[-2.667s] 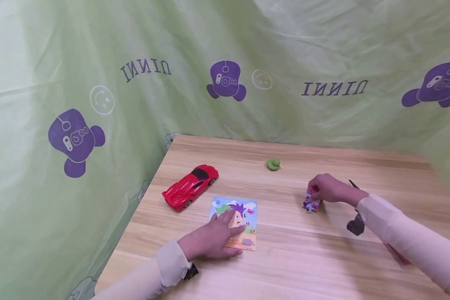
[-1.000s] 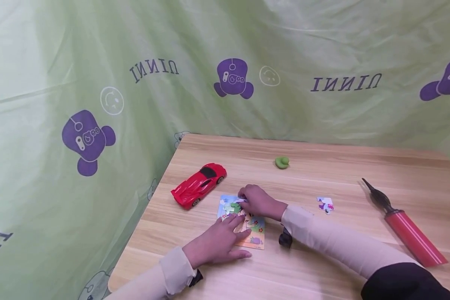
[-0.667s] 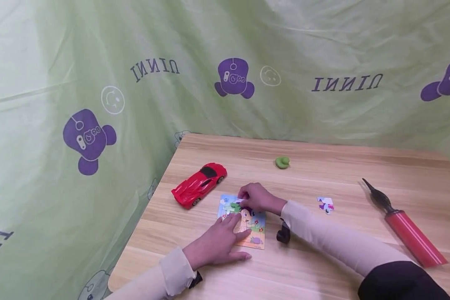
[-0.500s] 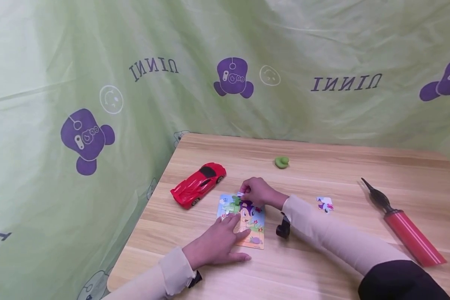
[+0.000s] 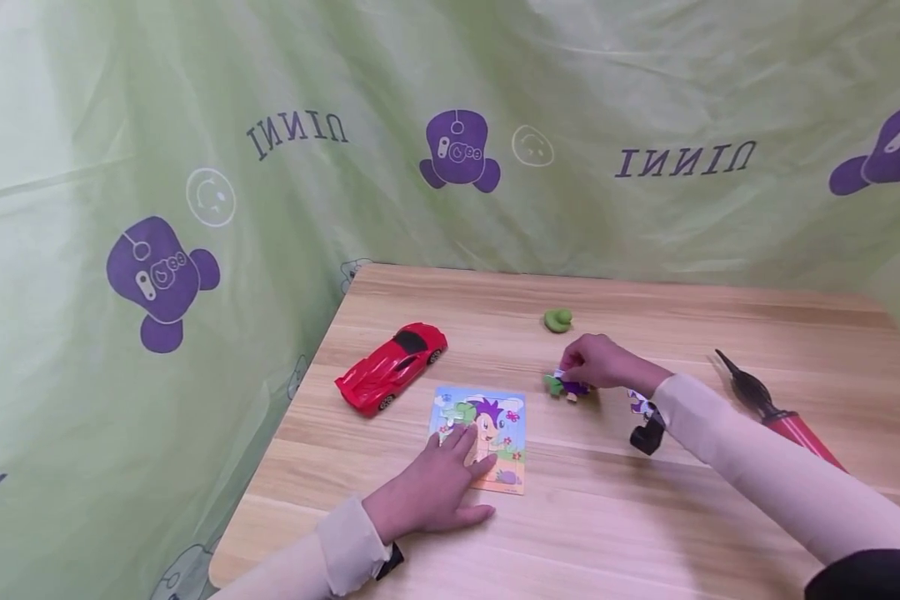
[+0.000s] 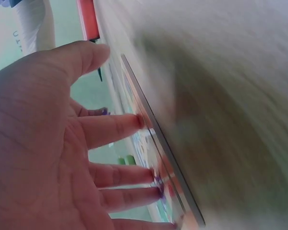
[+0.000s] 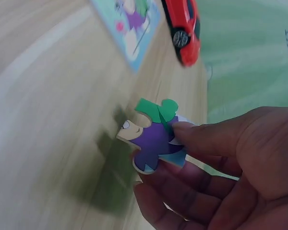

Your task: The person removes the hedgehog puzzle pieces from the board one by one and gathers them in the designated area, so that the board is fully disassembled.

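My left hand (image 5: 437,487) rests with spread, straight fingers on a square jigsaw puzzle (image 5: 512,433) showing a purple-haired cartoon figure. In the left wrist view its fingertips touch the puzzle board (image 6: 158,139) near the edge. Between thumb and fingers, my right hand (image 5: 603,362) pinches a puzzle piece (image 7: 156,132) in purple, green and tan, held just above the table to the right of the puzzle. Another puzzle piece (image 5: 640,403), white and purple, lies farther right, partly hidden by the right wrist.
A red toy car (image 5: 392,368) stands left of the puzzle. A small green duck-shaped toy (image 5: 558,320) sits behind the right hand. A red hand pump (image 5: 798,433) with a black nozzle lies at the right, partly behind the sleeve. Green curtain (image 5: 390,225) surrounds the wooden table.
My right hand has lifted a piece off the puzzle's top and carried it right. Earlier it set the white-purple piece down on the table. The left hand stays on the puzzle.
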